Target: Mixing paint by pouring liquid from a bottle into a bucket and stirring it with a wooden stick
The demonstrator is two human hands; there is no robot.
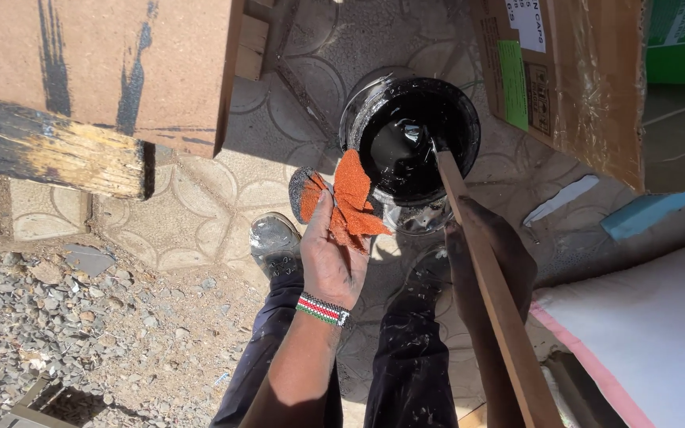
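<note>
Two bare hands work over a bucket of black paint (pixel 410 139) that stands on the patterned tile floor (pixel 200 206), just ahead of the person's paint-spattered shoes (pixel 275 242). The left hand (pixel 328 257), palm up with a beaded band at the wrist, has its grip pinched on a torn orange rag (pixel 352 198), whose far end is dark with paint; the rag hangs at the bucket's near rim, partly over the black surface. The right hand (pixel 485 261), in shadow, has its grip pressed together around a long wooden stick (pixel 485 277), which slants up from the lower edge of the view and dips its tip into the paint near the middle of the bucket. Up left, a brown board (pixel 97 63) with black brush streaks lies above a worn, black-painted plank (pixel 49 150). Cardboard boxes (pixel 564 71) stand to the right of the bucket, a white cushion with a pink edge (pixel 644 333) sits at lower right, and gravel (pixel 81 333) covers the ground at lower left.
</note>
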